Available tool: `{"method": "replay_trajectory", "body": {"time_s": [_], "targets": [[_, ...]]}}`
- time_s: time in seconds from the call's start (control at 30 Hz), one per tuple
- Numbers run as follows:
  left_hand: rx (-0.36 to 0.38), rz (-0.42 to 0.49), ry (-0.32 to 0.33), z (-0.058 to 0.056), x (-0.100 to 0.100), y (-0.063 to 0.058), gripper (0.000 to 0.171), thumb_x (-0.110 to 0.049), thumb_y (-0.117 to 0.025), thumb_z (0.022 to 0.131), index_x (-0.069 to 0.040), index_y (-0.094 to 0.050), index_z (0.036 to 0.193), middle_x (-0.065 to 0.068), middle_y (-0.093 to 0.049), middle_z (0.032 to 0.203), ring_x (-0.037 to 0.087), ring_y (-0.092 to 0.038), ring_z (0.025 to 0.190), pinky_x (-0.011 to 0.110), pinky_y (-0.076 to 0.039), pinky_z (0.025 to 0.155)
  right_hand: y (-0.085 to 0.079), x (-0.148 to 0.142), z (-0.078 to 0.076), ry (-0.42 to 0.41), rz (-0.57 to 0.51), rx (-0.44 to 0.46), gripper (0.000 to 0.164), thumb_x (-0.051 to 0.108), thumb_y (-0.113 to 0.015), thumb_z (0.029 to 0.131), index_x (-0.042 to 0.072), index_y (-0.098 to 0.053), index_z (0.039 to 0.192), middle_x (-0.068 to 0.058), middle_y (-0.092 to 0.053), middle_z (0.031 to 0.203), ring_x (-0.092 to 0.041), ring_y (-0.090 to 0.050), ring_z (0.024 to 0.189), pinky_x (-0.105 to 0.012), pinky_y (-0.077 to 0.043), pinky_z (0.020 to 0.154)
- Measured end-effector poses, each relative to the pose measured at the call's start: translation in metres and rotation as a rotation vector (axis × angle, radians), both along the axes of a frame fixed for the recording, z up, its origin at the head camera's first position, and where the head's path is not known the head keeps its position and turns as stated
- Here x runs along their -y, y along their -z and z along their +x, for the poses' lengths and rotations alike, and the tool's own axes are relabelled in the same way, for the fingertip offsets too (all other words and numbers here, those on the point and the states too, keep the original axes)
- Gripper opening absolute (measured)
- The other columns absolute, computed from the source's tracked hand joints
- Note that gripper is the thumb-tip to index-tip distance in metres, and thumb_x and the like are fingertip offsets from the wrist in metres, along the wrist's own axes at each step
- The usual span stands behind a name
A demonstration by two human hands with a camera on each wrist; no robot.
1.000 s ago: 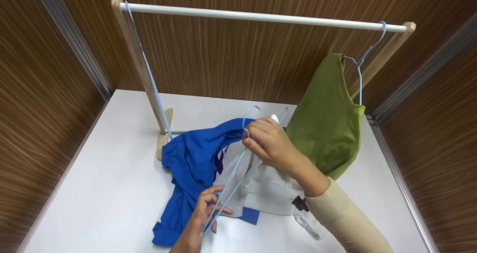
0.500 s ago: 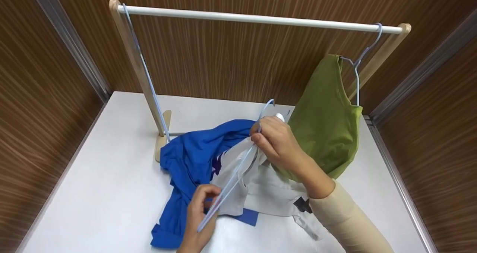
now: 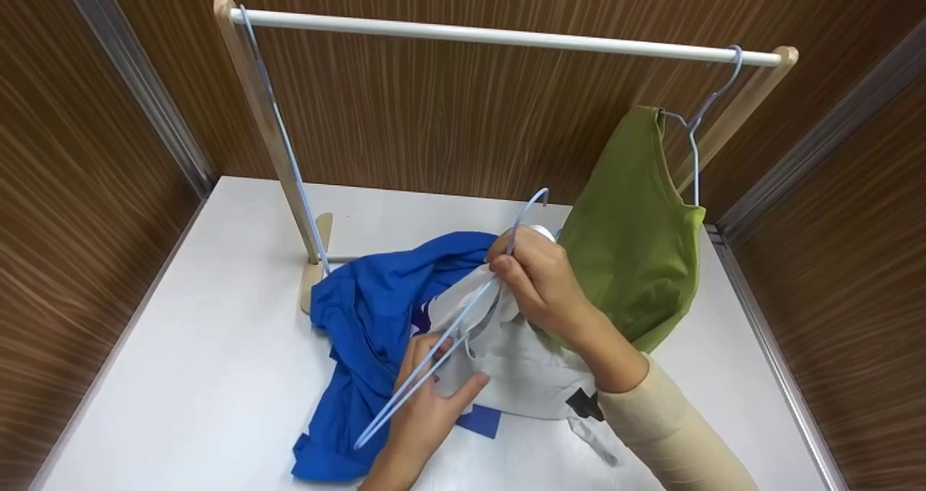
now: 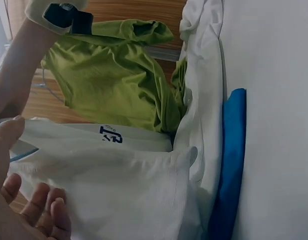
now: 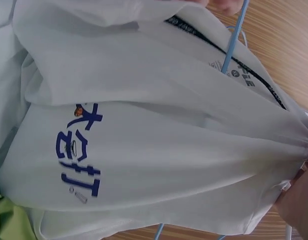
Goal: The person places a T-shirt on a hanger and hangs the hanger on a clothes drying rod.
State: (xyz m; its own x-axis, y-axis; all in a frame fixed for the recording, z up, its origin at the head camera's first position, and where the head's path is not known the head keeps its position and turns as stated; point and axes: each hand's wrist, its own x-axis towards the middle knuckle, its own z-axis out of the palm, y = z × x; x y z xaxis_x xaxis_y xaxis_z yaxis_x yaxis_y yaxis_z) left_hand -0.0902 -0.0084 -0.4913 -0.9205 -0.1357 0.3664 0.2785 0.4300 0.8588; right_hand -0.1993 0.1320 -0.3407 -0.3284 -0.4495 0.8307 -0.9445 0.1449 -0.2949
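My right hand (image 3: 539,274) grips a light blue wire hanger (image 3: 375,427) just below its hook, with part of a white T-shirt (image 3: 521,364) bunched in the same grasp. In the right wrist view the T-shirt (image 5: 158,145) shows dark blue lettering and a dark neck tape, and hanger wire (image 5: 236,37) runs in at the neck opening. My left hand (image 3: 427,411) is beside the hanger's lower end, thumb stretched out and fingers partly behind the wires. Loosely bent fingers of this hand (image 4: 41,210) lie against the white cloth in the left wrist view.
A white rail (image 3: 477,34) on wooden posts spans the back. An olive green top (image 3: 629,238) hangs at its right, a bare blue hanger (image 3: 286,144) at its left. Blue garment (image 3: 383,296) lies on the white table (image 3: 181,346). Wood-grain walls enclose it.
The right hand and hanger hook have shifted slightly right. My left hand has moved right from the hanger's lower end towards the white T-shirt, its thumb now spread away from the fingers.
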Motion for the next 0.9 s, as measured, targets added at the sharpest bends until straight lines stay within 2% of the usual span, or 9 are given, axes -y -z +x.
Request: {"method": "replay_trajectory", "body": {"time_s": [0.13,0.23,0.33,0.43,0.57,0.7,0.8,0.9], "targets": [[0.083,-0.103,-0.032,-0.004,0.002,-0.001,0.057,-0.059,-0.066,0.072,-0.022,-0.045,0.11,-0.012,-0.046,0.102,0.002,-0.046,0.093,0.026,-0.047,0.079,-0.001,0.001,0.004,-0.024,-0.004,0.017,0.039,0.029,-0.042,0.098,-0.001,-0.057,0.078,-0.009,-0.057,0.074,-0.02,-0.053,0.07,-0.027,-0.044,0.065],[0.103,-0.155,-0.077,-0.007,0.004,-0.002,0.053,-0.056,-0.068,0.073,-0.021,-0.046,0.107,-0.012,-0.048,0.097,0.002,-0.049,0.087,0.026,-0.047,0.075,0.001,0.0,0.006,-0.036,-0.011,0.043,0.039,0.028,-0.042,0.098,-0.001,-0.056,0.078,-0.011,-0.058,0.074,-0.021,-0.055,0.071,-0.027,-0.045,0.067],[0.006,-0.181,-0.126,-0.009,0.004,-0.001,0.039,-0.038,-0.073,0.076,-0.02,-0.049,0.1,-0.011,-0.052,0.088,0.003,-0.052,0.076,0.024,-0.047,0.066,0.004,-0.002,0.007,-0.043,-0.022,0.082,0.038,0.029,-0.043,0.098,-0.001,-0.056,0.077,-0.012,-0.058,0.075,-0.02,-0.055,0.073,-0.027,-0.046,0.069],[-0.103,-0.165,-0.14,-0.011,0.006,0.001,0.027,-0.017,-0.07,0.077,-0.017,-0.05,0.095,-0.01,-0.054,0.08,0.003,-0.051,0.067,0.023,-0.044,0.057,0.007,-0.005,0.007,-0.044,-0.032,0.114,0.039,0.029,-0.043,0.098,0.0,-0.056,0.077,-0.013,-0.058,0.075,-0.02,-0.056,0.075,-0.028,-0.046,0.07],[-0.198,-0.094,-0.082,-0.011,0.011,0.002,0.019,-0.001,-0.06,0.079,-0.014,-0.05,0.089,-0.008,-0.051,0.079,0.003,-0.048,0.065,0.019,-0.041,0.053,0.009,-0.009,0.005,-0.042,-0.054,0.144,0.038,0.028,-0.043,0.098,-0.001,-0.055,0.077,-0.012,-0.058,0.075,-0.02,-0.057,0.074,-0.029,-0.047,0.071],[-0.299,-0.022,-0.031,-0.01,0.017,-0.003,0.018,0.004,-0.053,0.085,-0.014,-0.055,0.084,-0.004,-0.05,0.084,0.005,-0.049,0.069,0.018,-0.043,0.056,0.009,-0.013,0.004,-0.034,-0.069,0.158,0.037,0.026,-0.043,0.098,-0.002,-0.056,0.077,-0.013,-0.058,0.075,-0.023,-0.057,0.072,-0.028,-0.048,0.07],[-0.296,0.056,0.024,-0.009,0.023,-0.007,0.017,0.002,-0.051,0.091,-0.014,-0.056,0.088,-0.004,-0.054,0.087,0.007,-0.053,0.072,0.017,-0.044,0.058,0.009,-0.016,0.002,-0.03,-0.072,0.157,0.037,0.025,-0.044,0.098,-0.002,-0.056,0.077,-0.014,-0.059,0.075,-0.024,-0.058,0.071,-0.028,-0.048,0.07],[-0.272,-0.008,0.042,-0.007,0.031,-0.008,0.016,-0.004,-0.052,0.092,-0.017,-0.062,0.097,-0.005,-0.052,0.087,0.006,-0.049,0.07,0.016,-0.041,0.058,0.009,-0.019,0.002,-0.033,-0.07,0.157,0.036,0.024,-0.044,0.098,-0.003,-0.057,0.077,-0.013,-0.058,0.075,-0.023,-0.057,0.072,-0.028,-0.048,0.07]]}}
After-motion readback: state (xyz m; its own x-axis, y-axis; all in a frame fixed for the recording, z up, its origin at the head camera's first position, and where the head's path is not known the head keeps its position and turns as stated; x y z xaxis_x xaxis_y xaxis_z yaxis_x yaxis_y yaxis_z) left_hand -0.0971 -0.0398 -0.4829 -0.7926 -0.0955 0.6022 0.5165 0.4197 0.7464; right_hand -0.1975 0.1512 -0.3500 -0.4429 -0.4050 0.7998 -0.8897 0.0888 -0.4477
